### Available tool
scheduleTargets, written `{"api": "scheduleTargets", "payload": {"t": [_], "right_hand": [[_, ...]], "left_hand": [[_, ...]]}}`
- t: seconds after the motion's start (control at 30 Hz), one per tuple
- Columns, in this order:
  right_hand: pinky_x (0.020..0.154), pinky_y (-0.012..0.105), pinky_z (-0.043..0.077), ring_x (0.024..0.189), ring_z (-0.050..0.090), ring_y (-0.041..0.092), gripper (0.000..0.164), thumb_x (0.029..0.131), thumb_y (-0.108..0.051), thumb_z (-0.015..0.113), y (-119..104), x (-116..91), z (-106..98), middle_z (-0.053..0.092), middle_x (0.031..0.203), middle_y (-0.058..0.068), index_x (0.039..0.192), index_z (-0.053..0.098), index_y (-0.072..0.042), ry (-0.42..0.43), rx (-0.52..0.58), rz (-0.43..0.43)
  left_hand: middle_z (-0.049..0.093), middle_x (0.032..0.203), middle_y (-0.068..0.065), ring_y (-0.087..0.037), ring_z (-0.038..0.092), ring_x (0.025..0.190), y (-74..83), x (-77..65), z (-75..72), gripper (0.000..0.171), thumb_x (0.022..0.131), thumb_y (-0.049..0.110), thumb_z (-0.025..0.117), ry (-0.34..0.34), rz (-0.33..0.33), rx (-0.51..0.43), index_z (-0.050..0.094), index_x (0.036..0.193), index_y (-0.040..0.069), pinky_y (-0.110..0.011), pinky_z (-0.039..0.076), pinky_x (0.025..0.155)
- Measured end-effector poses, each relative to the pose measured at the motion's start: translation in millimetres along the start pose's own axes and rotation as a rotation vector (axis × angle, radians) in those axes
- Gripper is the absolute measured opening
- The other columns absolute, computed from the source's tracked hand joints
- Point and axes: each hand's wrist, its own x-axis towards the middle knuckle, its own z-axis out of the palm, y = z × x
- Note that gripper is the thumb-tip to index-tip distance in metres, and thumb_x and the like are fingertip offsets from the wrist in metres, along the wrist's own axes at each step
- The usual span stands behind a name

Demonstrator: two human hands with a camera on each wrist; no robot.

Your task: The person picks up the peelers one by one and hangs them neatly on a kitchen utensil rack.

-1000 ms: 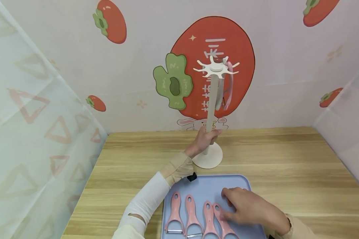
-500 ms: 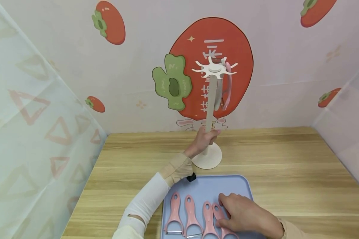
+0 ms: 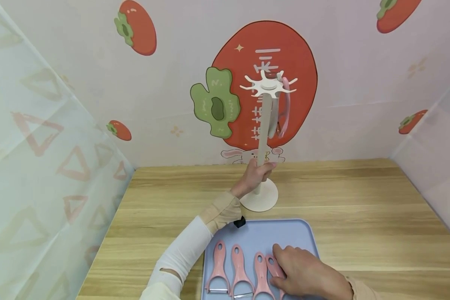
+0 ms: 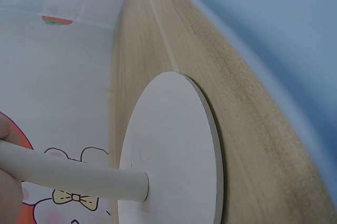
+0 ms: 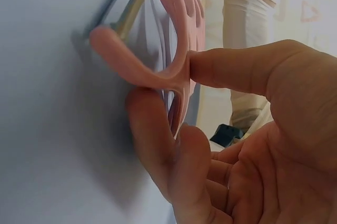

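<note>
My left hand [image 3: 253, 177] grips the pole of a white utensil stand [image 3: 264, 129] low down, just above its round base [image 4: 168, 145]. A pink peeler [image 3: 273, 266] lies rightmost in a row on the light blue tray [image 3: 285, 233]. My right hand [image 3: 303, 271] pinches it near where the handle meets the blade frame. In the right wrist view, the thumb is on one side of this peeler [image 5: 142, 71] and curled fingers are on the other. To its left lie three more pink peelers, the closest one [image 3: 261, 271] right beside it.
The stand's top is a ring of white hooks [image 3: 268, 86]; a pink item [image 3: 286, 110] and a grey item [image 3: 273, 118] hang on its right side. The wooden table [image 3: 360, 208] runs back to a wall printed with persimmons, with side panels left and right.
My right hand has come down and slightly left onto the rightmost peeler, and its fingers have closed around it. The left hand stays on the pole.
</note>
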Motion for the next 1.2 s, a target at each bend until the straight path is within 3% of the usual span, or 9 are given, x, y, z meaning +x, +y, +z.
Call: {"api": "scheduleTargets", "payload": {"t": [0.07, 0.2, 0.3, 0.57, 0.83, 1.2], "right_hand": [[0.052, 0.030, 0.040, 0.059, 0.046, 0.005, 0.039, 0.083, -0.044, 0.080, 0.1, 0.1, -0.4, 0.048, 0.068, -0.010, 0.093, 0.057, -0.014, 0.001, 0.000, 0.000], [0.052, 0.030, 0.039, 0.059, 0.046, 0.005, 0.038, 0.081, -0.043, 0.082, -0.3, -0.8, -0.9, 0.048, 0.068, -0.011, 0.092, 0.058, -0.015, 0.028, -0.020, -0.008], [0.052, 0.029, 0.039, 0.059, 0.046, 0.005, 0.034, 0.081, -0.037, 0.082, -0.9, -1.6, -1.2, 0.048, 0.069, -0.011, 0.093, 0.059, -0.014, 0.034, -0.002, -0.013], [0.049, 0.024, 0.040, 0.056, 0.045, 0.002, 0.022, 0.082, -0.018, 0.079, -0.8, -2.2, -0.5, 0.047, 0.067, -0.010, 0.087, 0.057, -0.014, 0.070, 0.045, -0.061], [0.047, 0.024, 0.037, 0.052, 0.042, 0.001, 0.021, 0.082, -0.022, 0.077, -2.1, -4.7, -9.3, 0.045, 0.062, -0.014, 0.081, 0.057, -0.019, 0.143, 0.017, -0.045], [0.049, 0.020, 0.040, 0.055, 0.045, -0.005, 0.016, 0.084, -0.020, 0.077, 1.1, -2.0, -29.4, 0.050, 0.066, -0.020, 0.094, 0.065, -0.016, 0.222, 0.058, -0.092]], "left_hand": [[0.031, 0.050, 0.005, -0.015, 0.024, 0.044, 1.0, 0.0, 0.2, 0.020, 0.102, 0.015, 0.054, 0.000, -0.002, -0.002, 0.058, 0.097, -0.003, -0.028, 0.019, 0.045], [0.029, 0.050, 0.005, -0.015, 0.023, 0.045, 2.0, 1.2, 1.2, 0.031, 0.102, 0.019, 0.054, 0.001, -0.003, 0.002, 0.051, 0.080, -0.002, -0.028, 0.019, 0.047], [0.029, 0.050, 0.005, -0.015, 0.023, 0.045, 1.6, 1.9, 1.2, 0.033, 0.101, 0.020, 0.055, 0.006, -0.002, 0.002, 0.049, 0.077, -0.001, -0.028, 0.019, 0.047], [0.031, 0.051, 0.005, -0.015, 0.024, 0.045, 1.0, 1.1, 0.5, 0.026, 0.101, 0.020, 0.054, 0.000, -0.021, -0.004, 0.055, 0.091, -0.004, -0.028, 0.019, 0.046], [0.027, 0.050, 0.004, -0.015, 0.022, 0.045, 1.2, -0.4, 1.1, 0.046, 0.102, 0.019, 0.056, 0.009, -0.027, 0.005, 0.036, 0.065, -0.001, -0.028, 0.018, 0.048], [0.028, 0.051, 0.004, -0.014, 0.023, 0.046, 2.1, 0.1, 1.1, 0.036, 0.102, 0.016, 0.055, 0.001, -0.018, -0.003, 0.042, 0.071, 0.002, -0.028, 0.019, 0.048]]}}
